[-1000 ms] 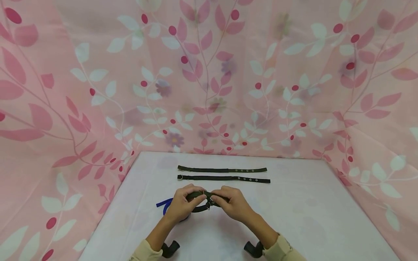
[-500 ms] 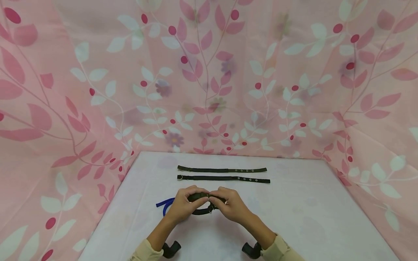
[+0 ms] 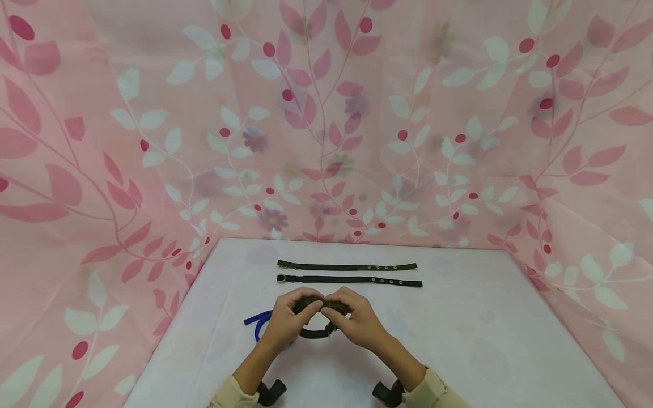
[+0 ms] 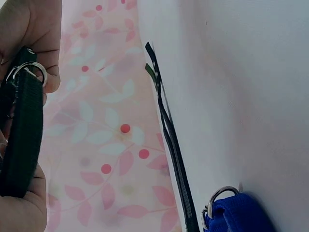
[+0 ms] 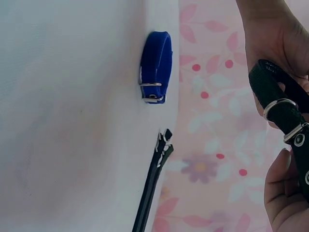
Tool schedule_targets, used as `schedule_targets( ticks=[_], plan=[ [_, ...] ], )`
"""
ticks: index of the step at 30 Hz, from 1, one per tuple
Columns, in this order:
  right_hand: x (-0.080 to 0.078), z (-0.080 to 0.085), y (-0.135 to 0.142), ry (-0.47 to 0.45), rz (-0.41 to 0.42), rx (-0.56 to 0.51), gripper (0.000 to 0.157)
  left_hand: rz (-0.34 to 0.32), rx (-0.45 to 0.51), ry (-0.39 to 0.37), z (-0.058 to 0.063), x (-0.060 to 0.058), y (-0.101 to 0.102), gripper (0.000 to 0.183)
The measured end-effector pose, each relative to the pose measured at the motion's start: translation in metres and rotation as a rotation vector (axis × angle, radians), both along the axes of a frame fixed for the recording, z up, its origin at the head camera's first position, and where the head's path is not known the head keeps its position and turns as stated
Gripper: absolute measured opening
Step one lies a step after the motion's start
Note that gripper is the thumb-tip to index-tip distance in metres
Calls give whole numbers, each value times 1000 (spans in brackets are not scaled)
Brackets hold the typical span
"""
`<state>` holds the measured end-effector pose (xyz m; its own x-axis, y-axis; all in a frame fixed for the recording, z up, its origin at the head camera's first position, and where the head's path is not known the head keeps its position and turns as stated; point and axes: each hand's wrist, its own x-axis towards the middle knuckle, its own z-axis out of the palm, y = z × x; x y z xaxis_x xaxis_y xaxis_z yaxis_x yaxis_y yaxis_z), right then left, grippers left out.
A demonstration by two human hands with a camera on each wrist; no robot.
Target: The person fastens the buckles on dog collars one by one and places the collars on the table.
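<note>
Both hands hold a dark green collar (image 3: 338, 307), bent into a loop above the table. The left hand (image 3: 283, 320) grips it from the left, its thumb near the upper edge. The right hand (image 3: 363, 320) pinches it from the right, the two thumbs almost meeting. In the right wrist view the collar (image 5: 285, 113) shows a metal ring, a buckle and metal eyelets; the strap runs through the buckle. The left wrist view shows a ring on the collar (image 4: 26, 130). Fingers hide part of the loop in each view.
A blue collar (image 3: 262, 326), looped and buckled, sits on the white table (image 3: 484, 340), partly behind the left hand. Farther back, a green collar (image 3: 331, 266) and a black collar (image 3: 331, 279) lie flat and parallel. Pink leaf-patterned cloth (image 3: 326, 113) walls the table's back and sides.
The hands have shifted on the collar, and the ring and buckle area seen between the thumbs is now mostly covered. Both wrists have moved slightly inward. The collars on the table stay put.
</note>
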<state>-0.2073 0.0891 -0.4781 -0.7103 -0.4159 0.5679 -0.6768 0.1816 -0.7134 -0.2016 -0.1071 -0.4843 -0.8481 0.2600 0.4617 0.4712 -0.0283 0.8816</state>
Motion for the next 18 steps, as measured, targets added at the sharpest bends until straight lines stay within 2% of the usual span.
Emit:
schedule_targets(
  ticks=[6, 9, 12, 15, 18],
  plan=[
    [1, 3, -3, -89, -56, -22, 10, 89, -22, -45, 3, -2, 1, 15],
    [6, 11, -3, -182, -28, -47, 11, 106, -17, -88, 7, -3, 0, 17],
    [13, 23, -4, -251, 24, -87, 12, 103, -22, -95, 9, -3, -2, 20],
    [18, 33, -4, -237, 44, -108, 11, 104, -18, -105, 10, -4, -4, 21],
    [20, 34, -5, -181, 30, -115, 9, 94, 6, -127, 10, -5, -6, 21]
  ],
)
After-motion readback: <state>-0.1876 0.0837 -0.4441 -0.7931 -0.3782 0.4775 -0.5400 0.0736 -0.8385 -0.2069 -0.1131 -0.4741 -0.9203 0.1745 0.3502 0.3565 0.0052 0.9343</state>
